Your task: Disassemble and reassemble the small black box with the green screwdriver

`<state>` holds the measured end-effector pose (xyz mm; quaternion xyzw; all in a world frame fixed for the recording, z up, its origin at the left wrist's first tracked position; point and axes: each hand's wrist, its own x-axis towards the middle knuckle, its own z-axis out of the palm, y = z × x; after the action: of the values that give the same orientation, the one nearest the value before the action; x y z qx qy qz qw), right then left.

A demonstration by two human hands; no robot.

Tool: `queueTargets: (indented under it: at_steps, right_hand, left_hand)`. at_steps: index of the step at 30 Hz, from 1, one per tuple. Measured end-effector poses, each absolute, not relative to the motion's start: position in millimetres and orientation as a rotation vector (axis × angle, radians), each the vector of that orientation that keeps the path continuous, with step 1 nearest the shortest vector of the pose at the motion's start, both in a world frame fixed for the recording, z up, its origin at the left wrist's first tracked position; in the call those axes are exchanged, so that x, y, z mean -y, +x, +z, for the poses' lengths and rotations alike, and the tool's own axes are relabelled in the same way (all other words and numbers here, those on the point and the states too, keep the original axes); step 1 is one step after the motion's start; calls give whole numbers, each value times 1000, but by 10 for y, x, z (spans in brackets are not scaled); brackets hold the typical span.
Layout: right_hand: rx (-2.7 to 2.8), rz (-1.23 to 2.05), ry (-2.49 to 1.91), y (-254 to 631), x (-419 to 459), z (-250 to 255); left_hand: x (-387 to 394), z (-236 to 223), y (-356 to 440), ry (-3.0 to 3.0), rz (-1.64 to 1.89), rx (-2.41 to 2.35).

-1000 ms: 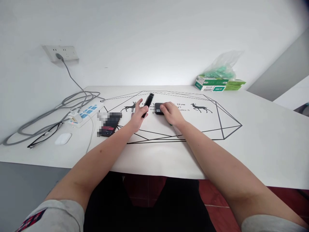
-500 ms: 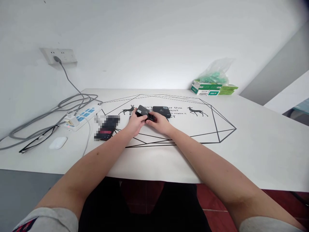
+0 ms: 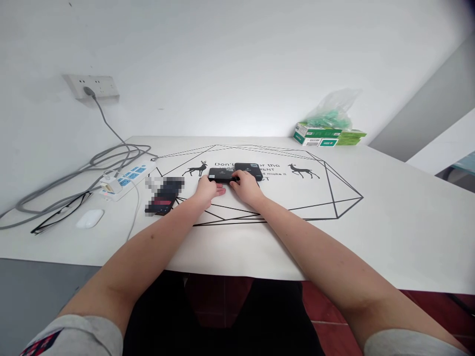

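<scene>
A flat black device (image 3: 221, 174) lies level over the white table (image 3: 389, 222), held between both hands at its near edge. My left hand (image 3: 209, 191) grips its left end with fingers curled. My right hand (image 3: 246, 186) pinches its right end. A second black box (image 3: 249, 170) with a small label sits just behind it, touching or nearly touching. Both forearms reach in from the bottom of the view.
A phone (image 3: 164, 198) lies left of my hands. Farther left are a power strip (image 3: 124, 180), grey cables (image 3: 74, 178), glasses (image 3: 59, 214) and a white mouse-like case (image 3: 90, 218). Green boxes under a plastic bag (image 3: 328, 133) stand at the back right. Deer and line prints cover the table.
One second ago the left hand held the black device tilted up while the right covered the other box. Both hands have since taken the device and brought it down level near the table.
</scene>
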<state>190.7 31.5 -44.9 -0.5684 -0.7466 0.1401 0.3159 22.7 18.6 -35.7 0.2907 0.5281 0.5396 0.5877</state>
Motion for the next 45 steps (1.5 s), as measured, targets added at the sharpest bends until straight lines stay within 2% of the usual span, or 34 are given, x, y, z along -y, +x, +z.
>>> queueTargets:
  at_steps: [11, 22, 27, 35, 45]
  right_hand:
    - [2032, 315, -1549, 1919, -309, -417]
    - [2118, 141, -1645, 2056, -320, -327]
    - [2193, 359, -1842, 2210, -406, -306]
    - [2062, 217, -1936, 2131, -480, -273]
    - [1727, 300, -2291, 2295, -583, -240]
  left_hand:
    - [-159, -232, 180, 604, 1214, -1075]
    - [-93, -185, 202, 613, 1200, -1135]
    - [-107, -185, 200, 621, 1201, -1137]
    - [-103, -145, 169, 609, 1177, -1102]
    - [-87, -119, 163, 608, 1145, -1114]
